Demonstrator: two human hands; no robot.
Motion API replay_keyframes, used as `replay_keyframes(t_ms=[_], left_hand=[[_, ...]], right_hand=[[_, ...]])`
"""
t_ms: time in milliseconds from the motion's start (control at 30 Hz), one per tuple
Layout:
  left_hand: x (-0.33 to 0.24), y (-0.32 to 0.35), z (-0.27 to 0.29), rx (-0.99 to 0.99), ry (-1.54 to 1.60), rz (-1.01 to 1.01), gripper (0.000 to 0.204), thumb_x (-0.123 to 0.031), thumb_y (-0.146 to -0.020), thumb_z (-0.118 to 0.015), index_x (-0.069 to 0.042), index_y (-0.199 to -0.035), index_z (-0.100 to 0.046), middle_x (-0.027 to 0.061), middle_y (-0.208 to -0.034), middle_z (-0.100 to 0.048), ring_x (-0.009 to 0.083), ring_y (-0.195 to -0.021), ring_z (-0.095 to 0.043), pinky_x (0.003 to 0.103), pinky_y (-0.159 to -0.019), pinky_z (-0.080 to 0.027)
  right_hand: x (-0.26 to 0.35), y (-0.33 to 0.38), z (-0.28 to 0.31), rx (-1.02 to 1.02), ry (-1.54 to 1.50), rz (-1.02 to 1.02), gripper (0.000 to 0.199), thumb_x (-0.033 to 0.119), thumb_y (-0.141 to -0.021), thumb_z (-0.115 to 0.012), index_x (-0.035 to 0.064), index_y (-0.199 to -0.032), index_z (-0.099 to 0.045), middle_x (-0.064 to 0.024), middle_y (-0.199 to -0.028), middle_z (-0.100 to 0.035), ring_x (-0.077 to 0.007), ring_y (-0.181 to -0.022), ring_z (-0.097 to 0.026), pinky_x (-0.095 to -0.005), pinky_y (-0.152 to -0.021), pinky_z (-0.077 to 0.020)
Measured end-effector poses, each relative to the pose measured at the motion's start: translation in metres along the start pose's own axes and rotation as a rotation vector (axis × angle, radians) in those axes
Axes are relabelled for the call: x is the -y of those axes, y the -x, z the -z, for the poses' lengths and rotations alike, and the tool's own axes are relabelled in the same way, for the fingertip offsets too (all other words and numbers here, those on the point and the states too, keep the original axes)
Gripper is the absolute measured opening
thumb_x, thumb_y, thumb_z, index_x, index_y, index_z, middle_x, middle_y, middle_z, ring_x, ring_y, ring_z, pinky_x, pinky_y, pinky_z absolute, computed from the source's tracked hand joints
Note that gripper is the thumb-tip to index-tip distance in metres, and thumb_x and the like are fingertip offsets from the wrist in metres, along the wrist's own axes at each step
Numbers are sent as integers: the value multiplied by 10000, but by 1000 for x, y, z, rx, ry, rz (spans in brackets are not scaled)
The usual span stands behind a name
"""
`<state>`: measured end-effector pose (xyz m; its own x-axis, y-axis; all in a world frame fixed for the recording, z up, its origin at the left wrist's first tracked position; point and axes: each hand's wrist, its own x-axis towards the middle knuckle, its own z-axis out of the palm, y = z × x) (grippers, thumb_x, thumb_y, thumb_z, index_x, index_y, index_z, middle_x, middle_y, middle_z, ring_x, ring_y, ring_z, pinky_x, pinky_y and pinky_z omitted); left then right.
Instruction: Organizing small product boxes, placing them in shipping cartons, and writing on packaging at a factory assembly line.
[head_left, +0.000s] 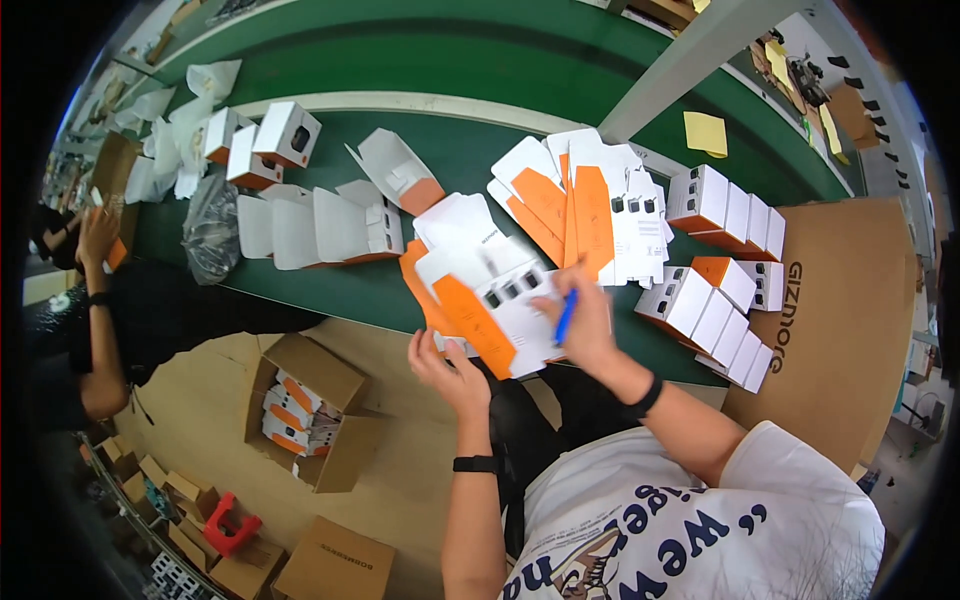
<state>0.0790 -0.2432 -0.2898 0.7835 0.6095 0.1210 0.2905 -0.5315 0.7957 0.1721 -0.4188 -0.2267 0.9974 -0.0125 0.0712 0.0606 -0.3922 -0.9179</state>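
Observation:
In my right hand [592, 335] is a blue pen [566, 318], gripped over the printed panel of a flat unfolded carton [522, 322]. That carton is white and orange with small dark product pictures, and it lies on other flat cartons at the table's near edge. My left hand [455, 375] is palm up with its fingers apart, beside the carton's near left corner; whether it touches the card I cannot tell. Just beyond my right hand a second pile of flat cartons [593, 215] is fanned out.
Half-folded open boxes [335, 225] and a grey plastic bag [211, 230] are to the left on the green table [440, 150]. Closed small boxes [700, 310] form rows at the right, near a large brown cardboard sheet [830, 320]. A cardboard box [335, 375] sits on the floor. Another person's arm [100, 330] shows far left.

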Motion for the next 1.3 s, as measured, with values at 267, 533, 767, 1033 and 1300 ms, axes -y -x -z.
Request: replay_keyframes(t_ms=[267, 533, 767, 1033, 1300], left_hand=[[6, -33, -25, 102, -321, 420, 995, -440, -781, -896, 133, -1419, -391, 284, -1324, -495, 387, -1247, -546, 458, -992, -512], [6, -48, 12, 433, 244, 644, 722, -252, -779, -931, 84, -1316, -585, 149, -1205, -705, 200, -1028, -686, 352, -842, -560], [22, -8, 62, 452, 641, 798, 506, -92, -938, -773, 57, -1368, -554, 118, -1302, -664, 204, -1133, -657, 342, -941, -531], [31, -2, 130, 314, 581, 733, 595, -44, -971, -699, -18, -1495, -417, 134, -1361, -610, 250, -1205, -628, 382, -984, -542], [33, 3, 84, 541, 773, 811, 713, 8, -945, -705, -82, -1542, -325, 119, -1437, -552, 272, -1297, -576, 424, -1066, -506]], right_hand=[[49, -36, 110, -453, 160, 163, 391, 25, -836, -814, 44, -975, -449, -189, -1121, -640, -280, -1022, -626, -378, -902, -498], [-13, 40, 73, 677, 424, 13, 518, 168, -737, -872, 38, -1110, -535, -233, -1343, -582, -448, -1267, -545, -479, -1025, -473], [-30, 37, 52, 962, 729, 395, 656, 224, -676, -899, 94, -1219, -555, -196, -1637, -335, -440, -1558, -197, -726, -1183, -205], [-43, 79, 85, 768, 715, 599, 333, 160, -896, -647, 73, -1208, -573, -197, -1374, -580, -417, -1375, -483, -640, -1140, -346], [85, 79, 104, 345, 557, 274, 466, 133, -788, -714, 22, -1221, -584, -109, -780, -583, -281, -718, -652, -383, -605, -537]])
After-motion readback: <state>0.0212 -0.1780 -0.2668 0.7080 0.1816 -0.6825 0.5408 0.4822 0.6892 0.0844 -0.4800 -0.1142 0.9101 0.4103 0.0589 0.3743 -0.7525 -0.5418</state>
